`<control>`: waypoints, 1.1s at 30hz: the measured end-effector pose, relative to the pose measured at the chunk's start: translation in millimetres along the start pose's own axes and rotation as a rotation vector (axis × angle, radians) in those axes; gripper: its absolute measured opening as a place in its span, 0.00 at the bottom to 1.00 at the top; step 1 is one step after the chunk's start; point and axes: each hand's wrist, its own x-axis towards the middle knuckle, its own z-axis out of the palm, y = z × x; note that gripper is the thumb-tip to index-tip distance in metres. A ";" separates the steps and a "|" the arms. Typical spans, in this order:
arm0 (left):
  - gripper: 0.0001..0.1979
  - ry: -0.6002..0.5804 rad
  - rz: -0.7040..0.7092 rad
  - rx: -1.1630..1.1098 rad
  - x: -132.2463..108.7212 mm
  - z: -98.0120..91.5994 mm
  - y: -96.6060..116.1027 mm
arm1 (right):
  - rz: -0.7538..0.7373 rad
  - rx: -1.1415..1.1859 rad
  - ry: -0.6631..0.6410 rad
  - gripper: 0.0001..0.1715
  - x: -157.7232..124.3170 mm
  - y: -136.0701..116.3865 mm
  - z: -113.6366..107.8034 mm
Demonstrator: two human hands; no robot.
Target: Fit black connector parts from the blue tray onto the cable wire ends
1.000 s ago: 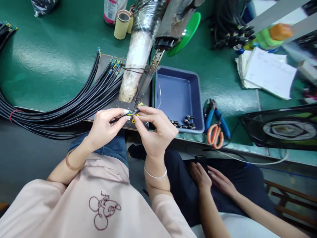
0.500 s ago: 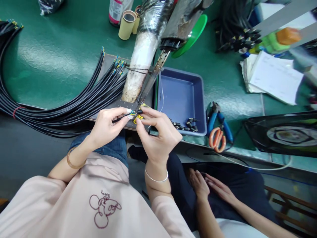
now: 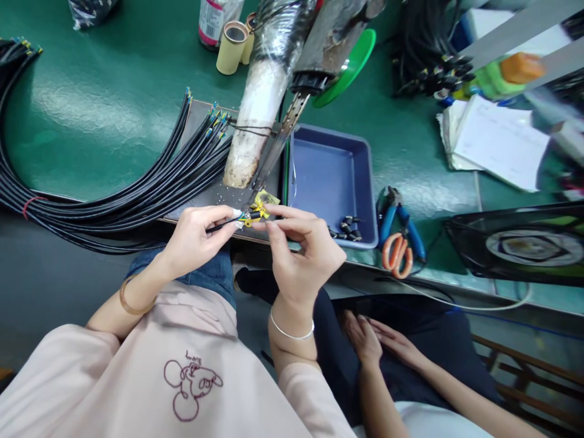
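My left hand [image 3: 198,234] pinches the end of a thin black cable [image 3: 218,227], with blue and yellow-green wires [image 3: 241,216] showing past its fingertips. At the tip of those wires sits a small black connector [image 3: 256,215]. My right hand [image 3: 305,243] has its fingertips closed around the connector's right end; the exact contact is partly hidden. Just beyond the fingers is a yellow piece [image 3: 264,198] on the dark work board [image 3: 201,118]. Above it, a soldering iron [image 3: 283,137] slants down, its tip close to the connector.
Beside the iron stands a white wrapped tube [image 3: 250,121]. A bundle of black cables [image 3: 114,213] lies left. At right are a blue-grey tray [image 3: 328,158] with several black connectors, blue-handled cutters [image 3: 389,225], orange-handled scissors [image 3: 396,255] and papers [image 3: 499,143]. A co-worker's hands [image 3: 365,337] rest below.
My right hand has shifted slightly right and down, its fingers farther along from the wires. The connector has dropped a little, and more of the yellow piece shows. My left hand stays almost in place.
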 end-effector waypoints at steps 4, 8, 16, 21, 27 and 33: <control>0.06 0.026 0.023 0.001 0.3 0.9 -1.1 | -0.108 -0.071 0.021 0.06 2.3 0.0 3.5; 0.06 0.053 -0.008 -0.002 1.1 2.4 -2.7 | -0.158 -0.097 -0.009 0.07 3.2 0.8 10.2; 0.05 0.099 0.004 0.017 4.8 3.5 -3.2 | -0.045 -0.044 0.065 0.07 3.3 0.7 20.0; 0.05 0.119 0.036 0.016 6.3 3.1 -2.0 | -0.041 -0.021 0.117 0.06 5.1 0.6 21.9; 0.05 0.126 0.036 0.000 6.3 4.0 -5.1 | -0.039 -0.014 0.160 0.06 2.7 2.8 26.0; 0.04 0.145 0.050 -0.030 6.7 4.5 -5.6 | 0.052 0.097 0.171 0.07 -1.9 5.1 29.6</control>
